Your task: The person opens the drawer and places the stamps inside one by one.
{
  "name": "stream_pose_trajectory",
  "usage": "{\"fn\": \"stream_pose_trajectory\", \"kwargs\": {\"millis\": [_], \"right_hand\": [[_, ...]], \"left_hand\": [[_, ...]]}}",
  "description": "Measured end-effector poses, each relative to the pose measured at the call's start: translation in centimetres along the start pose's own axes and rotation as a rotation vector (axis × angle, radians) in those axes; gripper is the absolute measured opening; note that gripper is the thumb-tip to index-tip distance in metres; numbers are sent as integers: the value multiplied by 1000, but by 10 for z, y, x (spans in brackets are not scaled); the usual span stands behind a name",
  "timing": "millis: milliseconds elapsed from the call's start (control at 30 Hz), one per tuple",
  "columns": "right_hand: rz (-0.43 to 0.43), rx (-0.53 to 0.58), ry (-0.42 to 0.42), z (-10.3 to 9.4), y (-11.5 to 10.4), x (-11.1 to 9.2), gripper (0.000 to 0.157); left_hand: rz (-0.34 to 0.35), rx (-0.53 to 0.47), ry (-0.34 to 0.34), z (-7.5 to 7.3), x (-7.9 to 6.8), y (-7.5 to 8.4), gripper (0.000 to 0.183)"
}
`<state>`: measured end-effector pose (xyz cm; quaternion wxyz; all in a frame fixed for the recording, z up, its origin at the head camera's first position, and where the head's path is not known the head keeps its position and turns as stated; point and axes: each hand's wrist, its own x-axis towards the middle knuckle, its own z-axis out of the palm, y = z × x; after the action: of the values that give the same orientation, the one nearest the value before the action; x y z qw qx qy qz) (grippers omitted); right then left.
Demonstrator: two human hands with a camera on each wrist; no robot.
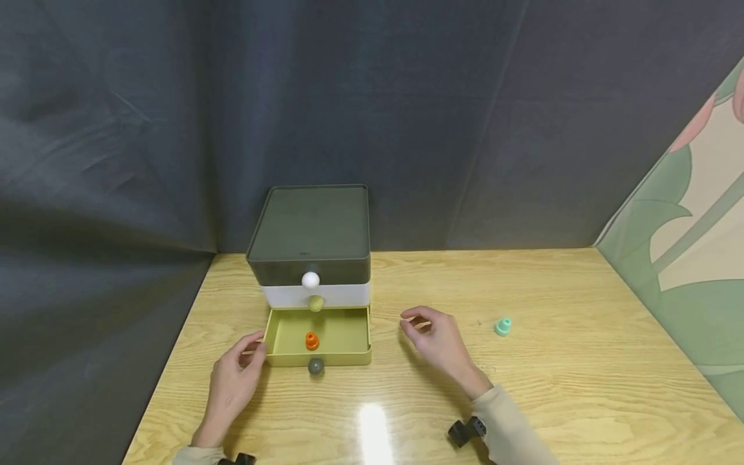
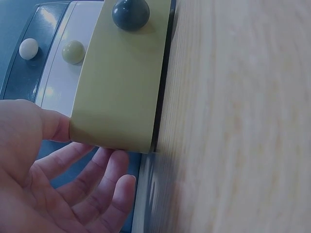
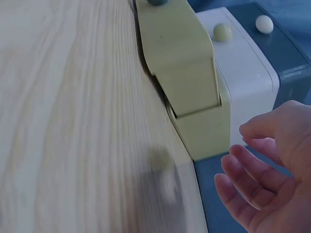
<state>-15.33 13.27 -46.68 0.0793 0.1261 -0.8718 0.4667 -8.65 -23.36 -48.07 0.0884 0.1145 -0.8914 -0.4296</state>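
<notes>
A small three-tier drawer unit (image 1: 314,223) stands on the table against the dark curtain. Its yellow-green bottom drawer (image 1: 343,358) with a dark round knob (image 1: 316,367) is pulled out. Inside that drawer lies a small orange stepped piece (image 1: 312,341). My left hand (image 1: 232,381) touches the drawer's left front corner, with thumb and fingers loosely bent; the left wrist view shows its fingers beside the drawer's side. To the right of the drawer, apart from it, my right hand (image 1: 438,342) hovers with relaxed fingers and holds nothing.
A mint-green stepped piece (image 1: 503,326) sits on the wooden table (image 1: 581,387), right of my right hand. Above the pulled-out drawer are a white drawer (image 1: 285,297) with a yellow-green knob and a dark one with a white knob (image 1: 310,280). A dark curtain (image 1: 407,129) hangs behind.
</notes>
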Motion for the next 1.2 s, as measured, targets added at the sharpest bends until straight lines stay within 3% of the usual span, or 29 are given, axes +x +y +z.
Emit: {"fn": "stream_pose_trajectory", "kwargs": {"millis": [600,967,1200], "right_hand": [[116,-115,76,-63,39,-17,26],[171,-153,198,-107,55,-27,30],[212,-185,214,-120,68,-34,32]], "left_hand": [[-7,0,-7,-1,0,0,37],[-7,-17,2,1,0,-1,36],[-12,-12,2,1,0,-1,37]]}}
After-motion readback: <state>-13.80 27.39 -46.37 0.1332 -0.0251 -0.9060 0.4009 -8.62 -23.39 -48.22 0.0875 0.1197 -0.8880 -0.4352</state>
